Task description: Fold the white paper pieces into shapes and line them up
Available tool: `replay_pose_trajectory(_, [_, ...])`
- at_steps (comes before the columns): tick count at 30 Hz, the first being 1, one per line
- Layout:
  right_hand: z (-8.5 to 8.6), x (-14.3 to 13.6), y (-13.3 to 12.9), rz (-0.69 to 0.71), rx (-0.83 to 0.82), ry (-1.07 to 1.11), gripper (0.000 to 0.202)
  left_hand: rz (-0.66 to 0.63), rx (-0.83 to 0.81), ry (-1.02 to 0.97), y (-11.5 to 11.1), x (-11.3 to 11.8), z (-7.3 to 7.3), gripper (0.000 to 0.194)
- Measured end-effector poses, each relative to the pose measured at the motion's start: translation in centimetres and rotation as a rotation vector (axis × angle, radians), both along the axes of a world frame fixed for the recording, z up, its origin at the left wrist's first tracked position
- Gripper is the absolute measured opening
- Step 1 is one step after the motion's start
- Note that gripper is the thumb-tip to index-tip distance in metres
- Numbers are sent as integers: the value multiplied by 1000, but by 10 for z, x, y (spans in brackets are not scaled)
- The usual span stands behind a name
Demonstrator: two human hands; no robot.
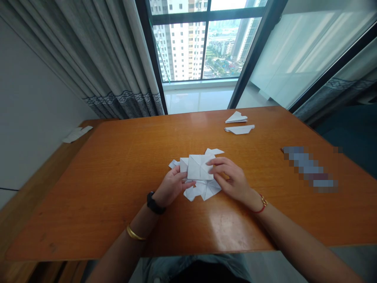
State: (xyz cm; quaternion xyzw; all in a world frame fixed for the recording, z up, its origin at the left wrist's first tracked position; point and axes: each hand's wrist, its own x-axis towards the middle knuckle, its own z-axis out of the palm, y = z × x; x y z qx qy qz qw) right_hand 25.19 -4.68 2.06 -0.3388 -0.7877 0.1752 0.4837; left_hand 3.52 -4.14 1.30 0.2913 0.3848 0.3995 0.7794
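Observation:
A folded white paper piece (200, 167) with creases is between my two hands, above other folded white papers (206, 190) near the middle of the wooden table. My left hand (172, 184) grips its left side, thumb on top and fingers partly beneath. At the right edge, the fingers of my right hand (231, 177) bend against the paper, with the thumb below. More white paper points stick out behind and to the left of the held piece. Where the papers overlap, their lower layers are hidden.
Two folded white papers, a pointed one (236, 117) and a flat one (239, 129), lie toward the table's back right. A blurred, pixelated object (309, 167) is at the right. Another white paper (77, 134) lies at the far left beside the wall.

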Motion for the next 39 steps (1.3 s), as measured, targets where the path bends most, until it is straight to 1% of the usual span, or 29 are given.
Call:
replay_pose_trajectory(3, [-3,-5,-4,2,-19,52,19,-5,-22,10,-3,3,3,46])
replay_pose_trajectory(5, [-4,-8,-6,-22,-51,116,16,-7,-17,25,-5,5,4,50])
replay_pose_trajectory(7, [-5,-9,-8,-40,-85,128,15,-14,-21,23,-7,5,4,52])
replay_pose_trajectory(9, [-5,-10,-8,0,-126,63,16,-31,-31,5,-7,3,5,51])
replay_pose_trajectory(11, [-6,-10,-7,81,-151,-24,18,-58,-38,-36,-7,2,5,45])
replay_pose_trajectory(13, [-7,-11,-7,121,-155,-66,19,-77,-35,-71,-7,2,5,46])
replay_pose_trajectory(15, [-7,-12,-7,125,-145,-77,20,-57,-2,-45,-8,3,3,48])
replay_pose_trajectory(17, [-3,-12,-6,130,-140,-90,20,-5,53,35,-10,5,1,47])
replay_pose_trajectory(19, [1,-11,-5,81,-161,-99,18,61,97,105,-10,6,-1,47])
replay_pose_trajectory(21, [6,-6,-2,-45,-239,-147,15,135,120,137,-9,5,-3,45])
replay_pose_trajectory(22, [7,-4,0,-108,-301,-208,14,168,128,141,-8,4,-3,43])
replay_pose_trajectory(23, [8,-1,1,-154,-370,-296,18,193,133,139,-7,3,-3,42])
replay_pose_trajectory(26, [2,3,1,-191,-520,-579,48,216,103,108,-5,2,-2,39])
replay_pose_trajectory(28, [-4,2,-1,-189,-547,-669,61,216,66,87,-5,2,-1,38])
replay_pose_trajectory(29, [-8,2,-2,-185,-557,-681,62,216,53,80,-5,2,-1,38])
replay_pose_trajectory(31, [-12,3,-2,-165,-610,-642,55,222,44,74,-6,3,0,37])
replay_pose_trajectory(33, [-12,8,1,-100,-726,-521,41,229,46,82,-7,4,0,36])
replay_pose_trajectory(35, [-6,17,7,-10,-863,-324,26,241,47,98,-6,3,1,37])
replay_pose_trajectory(36, [-1,23,10,14,-913,-203,21,252,48,108,-6,3,1,37])
replay_pose_trajectory(37, [4,28,12,11,-937,-65,21,264,51,117,-6,4,1,37])
replay_pose_trajectory(39, [16,33,15,-28,-927,222,30,284,60,134,-6,5,1,39])
